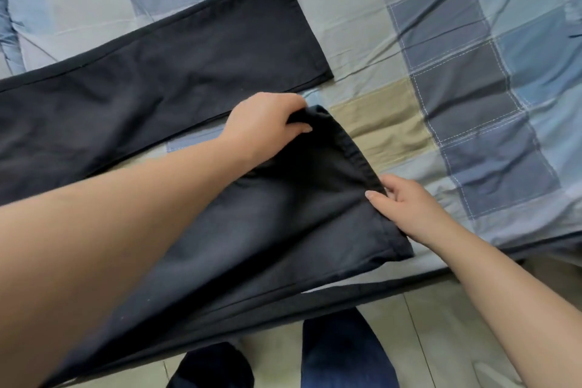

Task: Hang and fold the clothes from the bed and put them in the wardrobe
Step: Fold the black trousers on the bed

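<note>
A: What lies around you on the bed?

B: A patchwork bedspread (pixel 441 41) in blue, grey and tan squares, creased here and there. Dark trousers (pixel 157 72) are spread across it, both legs running from the left toward the middle. The far leg lies flat with its hem pointing up and right. The near leg (pixel 283 230) reaches the edge of the bed closest to you.

A: And my hands?

B: Your left hand (pixel 264 123) is curled round the far corner of the near leg's hem, thumb on top, fingers tucked under the cloth. Your right hand (pixel 406 201) pinches the same hem further along, thumb lying on the fabric and fingers beneath the edge. Between the two hands the hem is lifted a little and sags.

A: Does anything get in the way?

B: Your left forearm crosses over the near leg and hides part of it. The far leg lies just beside your left hand, with a strip of bedspread showing between the two legs.

A: What is below the bed edge?

B: A pale tiled floor (pixel 441 324), and your own legs in blue jeans (pixel 340 353) close against the bed. I see no box, basket or wardrobe here.
</note>
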Demonstrator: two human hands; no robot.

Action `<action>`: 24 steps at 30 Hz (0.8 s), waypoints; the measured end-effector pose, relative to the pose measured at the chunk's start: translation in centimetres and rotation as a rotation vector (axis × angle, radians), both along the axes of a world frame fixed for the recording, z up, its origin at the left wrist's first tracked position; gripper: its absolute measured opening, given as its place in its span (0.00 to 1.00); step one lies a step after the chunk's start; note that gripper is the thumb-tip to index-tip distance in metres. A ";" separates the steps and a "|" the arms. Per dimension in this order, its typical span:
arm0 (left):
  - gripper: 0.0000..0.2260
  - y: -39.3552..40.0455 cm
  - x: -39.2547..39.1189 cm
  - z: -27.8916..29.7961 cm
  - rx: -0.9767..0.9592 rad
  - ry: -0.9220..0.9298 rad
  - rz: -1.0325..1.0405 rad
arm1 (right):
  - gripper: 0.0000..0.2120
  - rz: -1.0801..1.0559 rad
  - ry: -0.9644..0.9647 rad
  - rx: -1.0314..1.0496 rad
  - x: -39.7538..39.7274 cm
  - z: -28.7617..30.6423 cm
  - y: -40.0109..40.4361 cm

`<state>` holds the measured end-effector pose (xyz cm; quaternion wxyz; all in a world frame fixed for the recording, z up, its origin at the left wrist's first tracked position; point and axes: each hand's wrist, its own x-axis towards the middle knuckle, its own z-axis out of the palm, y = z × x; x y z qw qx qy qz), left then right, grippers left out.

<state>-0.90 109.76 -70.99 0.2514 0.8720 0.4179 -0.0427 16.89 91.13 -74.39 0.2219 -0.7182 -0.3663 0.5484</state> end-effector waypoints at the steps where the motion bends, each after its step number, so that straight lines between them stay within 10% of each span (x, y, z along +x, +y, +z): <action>1: 0.11 -0.1 0.9 -0.7 0.005 0.098 -0.046 | 0.09 0.021 -0.060 -0.058 0.3 -0.9 -0.6; 8: 0.25 -2.3 0.5 -6.3 -0.461 0.334 0.319 | 0.23 -0.052 0.009 -0.373 -1.2 -5.4 -4.3; 14: 0.06 -2.1 0.2 -7.0 -0.259 0.179 0.364 | 0.13 -0.200 0.073 -0.145 -0.5 -5.2 -6.1; 21: 0.18 -2.3 -1.0 -7.3 -0.264 0.028 0.380 | 0.18 -0.436 -0.009 -0.179 0.3 -5.8 -6.6; 24: 0.16 -3.5 -6.7 -7.3 -0.250 0.141 0.395 | 0.20 -0.884 0.184 -0.202 -2.0 -4.7 -7.6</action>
